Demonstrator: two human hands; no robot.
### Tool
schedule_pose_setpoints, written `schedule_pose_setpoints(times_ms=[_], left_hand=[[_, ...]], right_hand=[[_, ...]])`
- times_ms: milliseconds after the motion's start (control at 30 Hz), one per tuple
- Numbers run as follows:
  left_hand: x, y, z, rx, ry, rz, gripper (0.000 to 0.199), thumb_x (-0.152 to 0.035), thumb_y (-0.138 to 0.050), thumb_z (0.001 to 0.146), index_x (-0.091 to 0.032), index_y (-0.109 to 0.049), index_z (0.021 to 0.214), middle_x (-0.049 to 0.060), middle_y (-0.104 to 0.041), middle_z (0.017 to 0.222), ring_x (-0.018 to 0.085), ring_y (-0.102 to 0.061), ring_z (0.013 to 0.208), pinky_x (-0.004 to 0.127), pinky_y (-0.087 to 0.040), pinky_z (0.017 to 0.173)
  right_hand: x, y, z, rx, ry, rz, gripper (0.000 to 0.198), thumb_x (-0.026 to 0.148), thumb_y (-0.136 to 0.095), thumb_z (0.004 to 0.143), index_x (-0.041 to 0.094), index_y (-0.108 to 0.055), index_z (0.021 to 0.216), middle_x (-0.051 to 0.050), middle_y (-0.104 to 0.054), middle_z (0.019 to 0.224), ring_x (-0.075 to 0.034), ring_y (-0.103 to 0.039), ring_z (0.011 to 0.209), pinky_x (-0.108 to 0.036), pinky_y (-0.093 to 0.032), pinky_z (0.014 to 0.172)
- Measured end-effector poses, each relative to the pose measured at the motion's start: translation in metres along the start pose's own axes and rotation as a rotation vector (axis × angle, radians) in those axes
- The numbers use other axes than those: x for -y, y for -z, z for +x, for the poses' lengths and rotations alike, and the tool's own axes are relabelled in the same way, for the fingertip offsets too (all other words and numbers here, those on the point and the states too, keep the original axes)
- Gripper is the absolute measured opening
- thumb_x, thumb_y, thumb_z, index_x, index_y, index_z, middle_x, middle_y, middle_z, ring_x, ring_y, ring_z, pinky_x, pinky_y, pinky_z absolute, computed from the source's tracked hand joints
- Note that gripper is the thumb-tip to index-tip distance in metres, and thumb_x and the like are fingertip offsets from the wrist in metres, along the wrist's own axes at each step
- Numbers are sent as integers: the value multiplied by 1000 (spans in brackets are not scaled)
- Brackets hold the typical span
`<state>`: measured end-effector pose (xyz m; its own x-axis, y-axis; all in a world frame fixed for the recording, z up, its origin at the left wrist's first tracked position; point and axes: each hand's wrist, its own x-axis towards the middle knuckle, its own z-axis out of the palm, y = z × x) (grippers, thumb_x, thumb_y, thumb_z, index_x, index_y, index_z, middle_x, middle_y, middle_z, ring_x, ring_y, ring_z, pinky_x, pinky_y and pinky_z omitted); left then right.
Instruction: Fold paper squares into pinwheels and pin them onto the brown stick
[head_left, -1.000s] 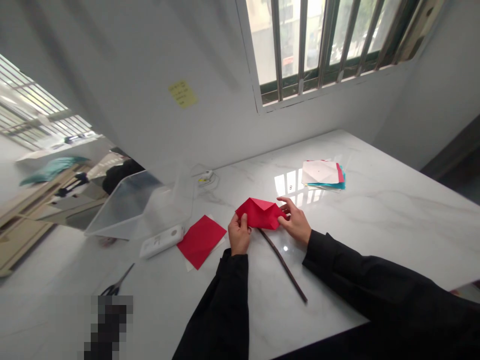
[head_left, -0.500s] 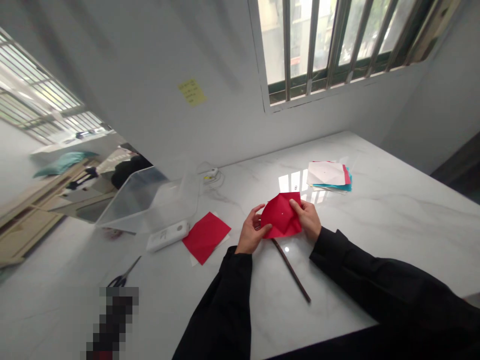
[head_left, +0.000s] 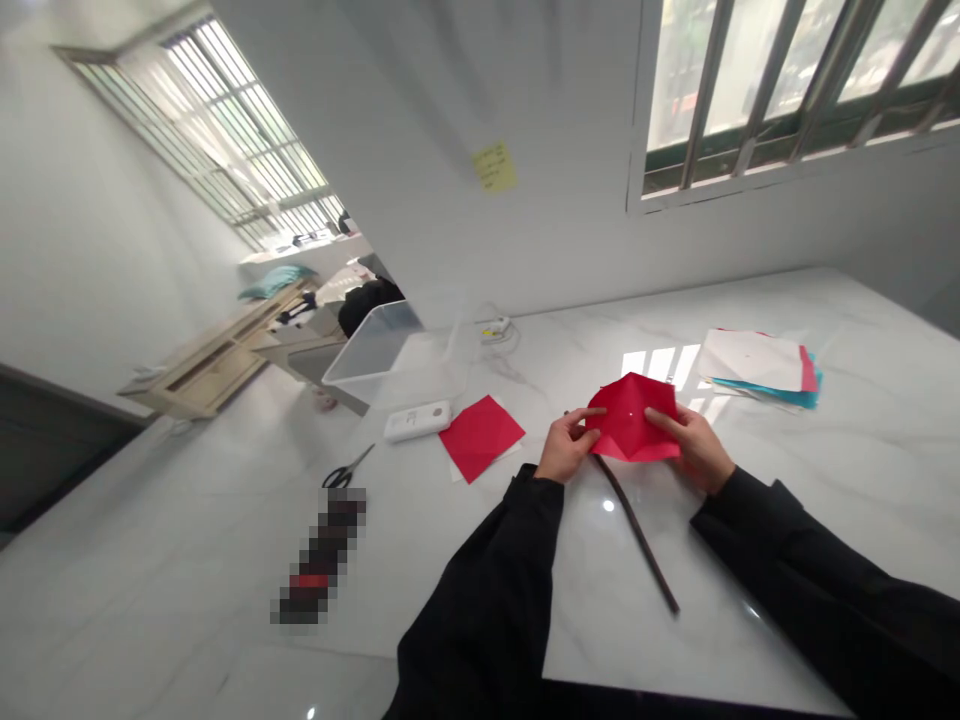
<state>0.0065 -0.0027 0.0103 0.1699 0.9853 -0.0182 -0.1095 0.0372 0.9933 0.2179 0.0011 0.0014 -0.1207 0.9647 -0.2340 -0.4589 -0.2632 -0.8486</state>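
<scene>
A creased sheet of red paper (head_left: 632, 425) with a small pale dot near its middle is held above the table between both hands. My left hand (head_left: 568, 445) pinches its left edge between thumb and fingers. On the right side, my right hand (head_left: 697, 450) grips the sheet, its thumb lying on the front face. A thin dark brown stick (head_left: 641, 540) slants across the tabletop below the paper, its upper part hidden behind the sheet and my left hand. Another red sheet (head_left: 484, 437) lies flat to the left, over a white one.
Farther left are a white device (head_left: 417, 421), scissors (head_left: 348, 472) and a pixelated dark object (head_left: 321, 560). A clear plastic bin (head_left: 382, 375) stands behind them. A stack of white, red and teal paper (head_left: 757, 365) lies at the back right. The marble-patterned table (head_left: 480, 600) meets a wall.
The camera view has swung left, so everything appears farther right. Both hands keep hold of the red paper, whose tilt and folds have shifted slightly.
</scene>
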Motion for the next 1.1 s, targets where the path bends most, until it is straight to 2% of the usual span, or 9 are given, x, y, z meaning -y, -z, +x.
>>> schedule_pose_setpoints(times_ms=[233,500,633,733,800,867,933,1000,1100], left_hand=[[3,8,9,-48,24,-278,64,-30,-87,69,-21,-70,130,11,-70,134,26,-67,117,38,-51,102],[-1,4,7,62,35,-68,63,-27,-87,70,-20,-70,130,14,-68,136,13,-67,82,29,-55,81],[-3,7,7,-20,-45,7,60,-25,-81,74,-21,-67,132,13,-68,133,9,-60,73,27,-54,77],[-5,8,8,-48,-85,68,54,-25,-77,76,-19,-67,129,11,-72,120,9,-59,73,26,-52,74],[-6,7,7,-53,-103,102,49,-25,-76,77,-18,-69,125,10,-72,113,10,-59,74,25,-50,72],[-6,6,5,-53,-120,136,45,-26,-74,78,-17,-69,123,9,-72,109,10,-59,73,24,-49,70],[-5,3,2,-55,-132,190,41,-25,-71,80,-17,-70,120,8,-72,106,11,-58,73,23,-47,68],[-5,1,-2,-63,-137,259,35,-25,-69,82,-18,-72,116,7,-72,103,12,-59,75,22,-47,67],[-8,-3,-15,-82,-144,365,29,-24,-65,85,-19,-75,112,7,-74,98,14,-61,78,24,-48,68]], right_hand=[[3,-8,8,10,-148,139,20,29,-70,93,12,-74,103,-12,-79,106,-22,-77,89,-31,-64,84],[27,19,23,5,-181,198,18,24,-59,98,13,-68,109,-13,-78,100,-24,-77,90,-38,-64,86],[88,53,34,-526,431,12,27,28,-57,95,18,-65,119,-10,-75,113,-28,-72,109,-46,-60,97],[132,82,35,-778,976,-598,48,37,-41,102,19,-55,145,-14,-57,148,-32,-50,141,-55,-42,116],[140,99,38,-780,1072,-1033,53,33,-31,105,22,-48,154,-10,-35,165,-31,-30,154,-54,-28,124],[127,112,45,-616,901,-1401,56,31,-27,105,22,-43,157,-8,-29,169,-31,-23,157,-56,-22,126],[103,125,57,-308,521,-1688,60,40,-31,104,24,-32,162,-10,-33,167,-33,-26,155,-61,-21,124],[79,136,69,-207,370,-1736,67,56,-40,100,24,-38,159,-12,-39,164,-36,-34,152,-64,-26,121],[61,150,82,-169,265,-1818,79,69,-32,98,25,-27,164,-11,-22,171,-35,-22,157,-63,-19,124]])
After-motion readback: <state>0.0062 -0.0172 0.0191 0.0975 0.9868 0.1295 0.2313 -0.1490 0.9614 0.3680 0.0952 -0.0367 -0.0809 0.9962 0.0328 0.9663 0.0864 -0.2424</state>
